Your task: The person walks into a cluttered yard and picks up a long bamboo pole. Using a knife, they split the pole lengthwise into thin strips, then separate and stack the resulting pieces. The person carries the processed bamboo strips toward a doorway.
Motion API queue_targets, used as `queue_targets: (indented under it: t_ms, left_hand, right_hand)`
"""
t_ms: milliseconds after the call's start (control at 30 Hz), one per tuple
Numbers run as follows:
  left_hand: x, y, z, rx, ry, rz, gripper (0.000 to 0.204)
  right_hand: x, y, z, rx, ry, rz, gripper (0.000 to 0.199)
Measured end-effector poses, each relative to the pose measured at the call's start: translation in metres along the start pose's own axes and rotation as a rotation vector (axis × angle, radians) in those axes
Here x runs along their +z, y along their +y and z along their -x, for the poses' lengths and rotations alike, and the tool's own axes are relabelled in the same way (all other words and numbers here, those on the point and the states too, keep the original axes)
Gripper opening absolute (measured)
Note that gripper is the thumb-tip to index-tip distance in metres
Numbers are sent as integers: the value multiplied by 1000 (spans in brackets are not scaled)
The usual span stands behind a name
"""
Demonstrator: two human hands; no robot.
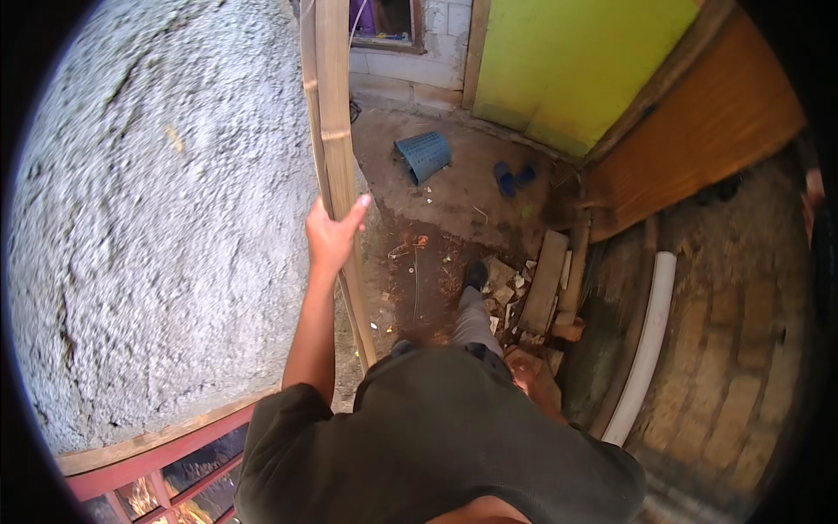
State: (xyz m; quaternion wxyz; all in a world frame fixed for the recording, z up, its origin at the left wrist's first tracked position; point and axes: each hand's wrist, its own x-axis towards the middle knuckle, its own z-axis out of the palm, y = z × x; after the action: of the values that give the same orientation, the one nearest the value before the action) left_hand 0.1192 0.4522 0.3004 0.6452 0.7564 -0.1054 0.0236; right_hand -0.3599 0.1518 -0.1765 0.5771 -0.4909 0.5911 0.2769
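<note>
Bamboo pole [332, 105] stands nearly upright, left hand [330, 234] gripping it.

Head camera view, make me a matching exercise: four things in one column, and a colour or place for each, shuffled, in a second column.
Things:
1. bamboo pole
2. basket
3. pipe
4. door

Descriptions:
A. white, running along the brick wall on the right
B. yellow-green, at the top of the view
C. gripped by the left hand
D. blue, tipped over on the dirt floor

Pairs: 1-C, 2-D, 3-A, 4-B
</note>
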Motion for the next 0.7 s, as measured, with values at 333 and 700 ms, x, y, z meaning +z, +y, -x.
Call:
queue_targets:
  t_ms: [333, 700]
  left_hand:
    - [137, -13, -212, 69, 316, 52, 23]
    - [179, -25, -402, 160, 661, 75, 21]
  right_hand:
    - [-129, -402, -62, -280, -67, 252, 32]
    - [-144, -762, -88, -713, 26, 209, 24]
